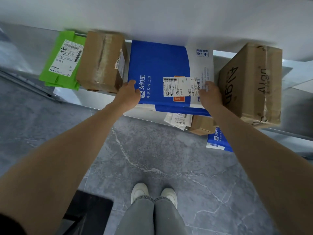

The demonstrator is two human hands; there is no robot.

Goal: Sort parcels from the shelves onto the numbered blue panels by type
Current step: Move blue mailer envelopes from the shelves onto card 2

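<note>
Head view: both arms reach forward to the blue parcel (157, 65), which lies flat on the shelf (66, 94), its near edge sticking out past the shelf's front. The left hand (129, 94) grips the parcel's near left edge; its thumb lies on the blue top face, and the other fingers are hidden below. The right hand (210, 95) lies on the white strip at the parcel's near right side, its fingertips blurred over the end of the shipping label (180, 86). Whether it clasps the edge or only presses on it I cannot tell. The parcel spans the gap between the two hands and stretches away from them toward the back of the shelf.

Just outside the left hand stands a brown box (101, 61), close against the parcel's left side, and beyond that lies a green mailer (62, 60). Just outside the right hand a large carton (250, 82) stands near the parcel's right edge. Below the right forearm, on a lower level, lie a white pouch (179, 119), a small brown box (201, 124) and a second blue parcel (218, 141).
</note>
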